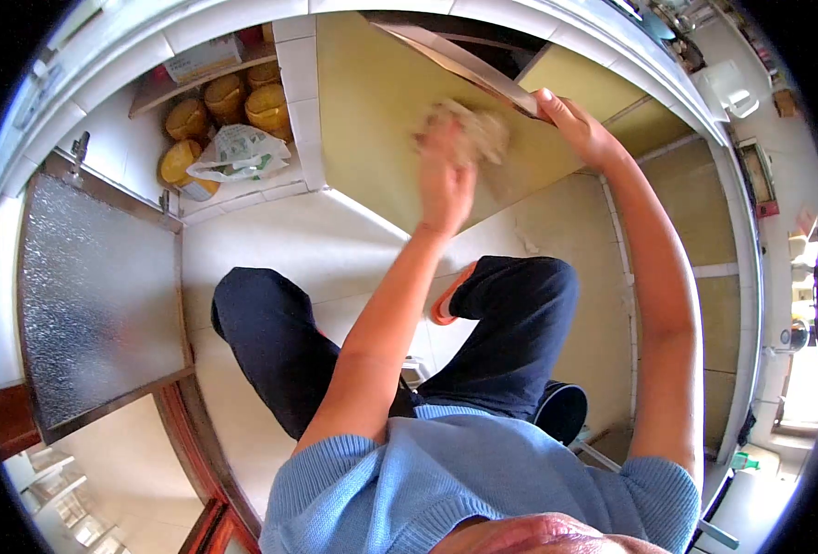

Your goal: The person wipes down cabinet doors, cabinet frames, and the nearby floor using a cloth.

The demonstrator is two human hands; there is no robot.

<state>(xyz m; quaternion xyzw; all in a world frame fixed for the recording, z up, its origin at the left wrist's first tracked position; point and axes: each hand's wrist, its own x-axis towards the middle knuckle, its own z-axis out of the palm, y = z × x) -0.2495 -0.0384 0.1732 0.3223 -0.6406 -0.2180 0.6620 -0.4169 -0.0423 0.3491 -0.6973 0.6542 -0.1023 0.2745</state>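
Observation:
My left hand (447,185) is closed on a crumpled beige cloth (479,132) and presses it against the broad face of a yellow cabinet door (363,111). Motion smears the cloth and the fingers. Up at the door's edge (455,60), my right hand (575,127) grips the corner, thumb on top and fingers wrapped behind. The door stands swung outward, with a dark opening (492,32) behind it.
Left of the door, an open cupboard holds several yellow-lidded jars (226,99) and a plastic bag (240,152). A frosted-glass door (104,295) hangs open at far left. A dark bucket (561,413) stands by my right hip. More yellow cabinet panels (690,198) line the right.

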